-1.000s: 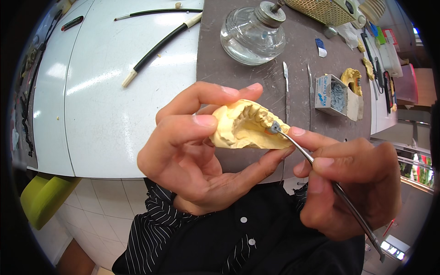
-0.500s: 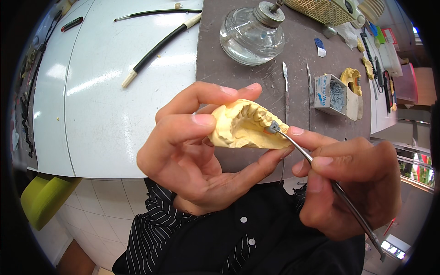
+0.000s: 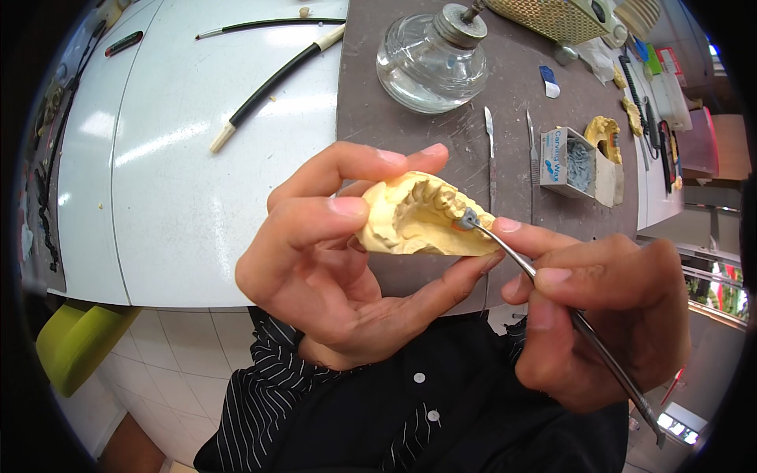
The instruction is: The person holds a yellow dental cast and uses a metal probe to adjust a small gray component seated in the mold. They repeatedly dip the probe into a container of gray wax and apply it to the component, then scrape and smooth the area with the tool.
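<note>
Between the fingers and thumb of my left hand is a pale yellow plaster dental cast, its row of teeth facing up. Toward its right end sits a grey-blue wax tooth. My right hand grips a slim metal wax carver like a pen. The carver's tip touches the wax tooth, and its other end slants down to the right. My right index fingertip rests against the right end of the cast.
Beyond my hands, a glass spirit burner stands on the brown mat. Two thin metal instruments lie beside an opened box of blue wax pieces. Behind it is another cast. A black tube lies on the white table.
Almost nothing differs. The cast and my left fingers have shifted very slightly to the left, and the carver's tip stays on the wax tooth.
</note>
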Tool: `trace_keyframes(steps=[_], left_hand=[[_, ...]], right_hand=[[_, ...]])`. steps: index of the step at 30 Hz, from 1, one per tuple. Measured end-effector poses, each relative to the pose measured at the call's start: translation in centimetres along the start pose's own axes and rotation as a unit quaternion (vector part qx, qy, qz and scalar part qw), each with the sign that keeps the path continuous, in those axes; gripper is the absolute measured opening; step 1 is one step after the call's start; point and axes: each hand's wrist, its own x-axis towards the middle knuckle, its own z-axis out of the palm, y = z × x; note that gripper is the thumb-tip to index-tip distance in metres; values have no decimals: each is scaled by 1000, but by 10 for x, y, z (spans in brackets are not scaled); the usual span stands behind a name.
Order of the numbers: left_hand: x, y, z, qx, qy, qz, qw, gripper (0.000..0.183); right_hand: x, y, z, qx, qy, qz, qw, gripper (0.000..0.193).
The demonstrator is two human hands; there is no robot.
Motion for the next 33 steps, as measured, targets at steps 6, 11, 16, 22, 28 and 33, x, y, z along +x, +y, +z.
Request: trace_keyframes(steps=[6, 11, 16, 22, 28, 33], left_hand=[[3, 1, -4, -22, -26, 1, 999, 94], [5, 1, 1, -76, -15, -3, 997, 96], [0, 0, -3, -74, 1, -6, 997, 94], [1, 2, 1, -55, 20, 5, 998, 89], [-1, 1, 2, -46, 23, -2, 999, 88], [-3, 1, -1, -30, 27, -5, 999, 88]], right_hand=[[5, -1, 3, 61, 125, 6, 990, 9], [5, -5, -3, 64, 155, 5, 986, 10], [3, -9, -3, 55, 8, 22, 998, 16], [4, -15, -8, 25, -40, 41, 998, 24], [3, -15, -7, 14, -33, 41, 999, 24], [3, -14, -5, 10, -34, 40, 999, 22]])
